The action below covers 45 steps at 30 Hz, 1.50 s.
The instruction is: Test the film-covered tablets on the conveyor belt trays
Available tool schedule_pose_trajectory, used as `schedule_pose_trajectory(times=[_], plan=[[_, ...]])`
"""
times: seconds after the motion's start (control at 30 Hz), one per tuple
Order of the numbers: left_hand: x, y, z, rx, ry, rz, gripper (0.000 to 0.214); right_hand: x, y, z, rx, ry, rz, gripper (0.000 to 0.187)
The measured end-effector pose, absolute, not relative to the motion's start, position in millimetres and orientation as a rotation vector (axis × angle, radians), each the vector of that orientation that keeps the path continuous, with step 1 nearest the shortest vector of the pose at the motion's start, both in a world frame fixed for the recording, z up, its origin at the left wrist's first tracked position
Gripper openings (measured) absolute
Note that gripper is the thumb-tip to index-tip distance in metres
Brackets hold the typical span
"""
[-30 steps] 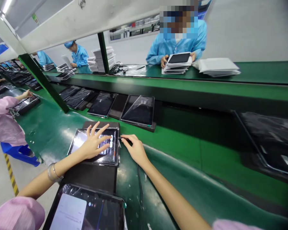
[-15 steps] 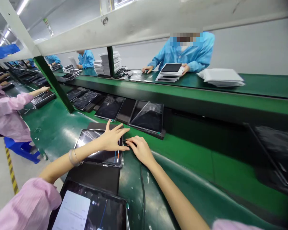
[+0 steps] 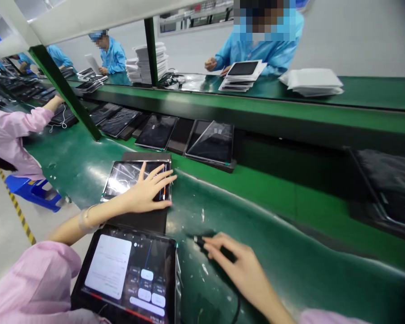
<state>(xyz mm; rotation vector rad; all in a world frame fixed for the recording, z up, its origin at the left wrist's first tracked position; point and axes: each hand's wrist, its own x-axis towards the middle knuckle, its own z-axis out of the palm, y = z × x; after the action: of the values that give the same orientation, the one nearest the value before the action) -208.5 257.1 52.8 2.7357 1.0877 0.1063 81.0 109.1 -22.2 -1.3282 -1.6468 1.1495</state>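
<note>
My left hand [image 3: 151, 186] lies with spread fingers over a tablet [image 3: 121, 177] in clear film, whose screen shows a few coloured lines near its right edge. Between the thumb and fingers of my right hand [image 3: 238, 261] is the black plug of a cable [image 3: 200, 240]. The plug's tip is free, apart from both tablets, and the cord trails down past the hand. Nearer to me lies a second tablet [image 3: 148, 252], its screen lit with a white panel and several light tiles. A dark sleeve or case [image 3: 135, 221] is partly visible between the two tablets.
Several film-covered tablets [image 3: 209, 141] line the green conveyor belt [image 3: 266, 191] beyond my bench [image 3: 189, 202]. Another tablet [image 3: 391, 198] lies far right. Across the belt, a person in blue [image 3: 270, 45] sits by stacked white packets [image 3: 312, 82]. A green post [image 3: 65, 94] stands left, near a person in pink [image 3: 13, 135].
My right hand has drawn back from the far tablet's edge, toward me and to the right, with the cable plug in it. My left hand stays over that tablet. The view has tilted downward.
</note>
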Motion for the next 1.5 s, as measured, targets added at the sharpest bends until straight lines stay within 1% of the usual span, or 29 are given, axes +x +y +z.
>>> schedule_pose_trajectory(times=[0.07,0.13,0.23,0.33,0.47,0.6,0.83,0.93,1.07,1.13,1.2,1.27,1.33,1.43,1.5], plan=[[-238.9,209.5,58.5,2.712,1.076,0.035,0.075,66.7,71.4,-33.4,-1.304,-1.630,1.168,0.022],[-267.7,161.1,57.8,2.685,1.044,-0.035,0.086,55.4,47.2,-48.7,-1.292,-1.590,1.140,0.020],[-296.8,105.1,44.7,2.610,1.082,-0.071,0.102,46.0,33.7,-69.1,-1.337,-1.521,1.111,0.018],[-306.4,81.2,25.9,2.555,1.299,0.027,0.112,43.2,34.5,-78.9,-1.400,-1.490,1.137,0.020],[-305.3,81.1,11.8,2.557,1.441,0.110,0.121,42.5,35.4,-79.9,-1.424,-1.479,1.135,0.022],[-303.6,82.2,12.1,2.569,1.430,0.161,0.121,43.2,32.4,-79.0,-1.391,-1.463,1.110,0.021],[-299.5,82.6,15.6,2.596,1.417,0.114,0.114,45.0,30.6,-79.8,-1.391,-1.474,1.082,0.020],[-299.8,84.9,18.4,2.576,1.455,0.164,0.104,40.3,35.5,-78.4,-1.379,-1.554,1.004,0.020],[-303.7,79.8,20.2,2.549,1.537,0.184,0.084,30.9,46.9,-75.9,-1.334,-1.649,0.966,0.021],[-305.1,73.6,17.1,2.637,1.406,0.131,0.075,27.2,52.5,-75.9,-1.327,-1.641,0.975,0.022],[-304.1,68.3,11.1,2.743,1.123,0.040,0.071,25.0,57.0,-76.9,-1.327,-1.620,0.984,0.023],[-300.0,66.4,4.5,2.768,0.869,-0.071,0.074,24.3,59.8,-78.2,-1.322,-1.605,0.986,0.022],[-294.3,68.5,-0.2,2.724,0.728,-0.168,0.080,25.0,61.1,-78.9,-1.317,-1.595,0.984,0.020],[-287.4,74.1,-2.4,2.673,0.647,-0.233,0.089,27.8,61.0,-78.8,-1.307,-1.601,0.995,0.017],[-285.8,75.9,-2.5,2.712,0.619,-0.229,0.090,29.9,60.6,-78.7,-1.288,-1.618,1.002,0.016]])
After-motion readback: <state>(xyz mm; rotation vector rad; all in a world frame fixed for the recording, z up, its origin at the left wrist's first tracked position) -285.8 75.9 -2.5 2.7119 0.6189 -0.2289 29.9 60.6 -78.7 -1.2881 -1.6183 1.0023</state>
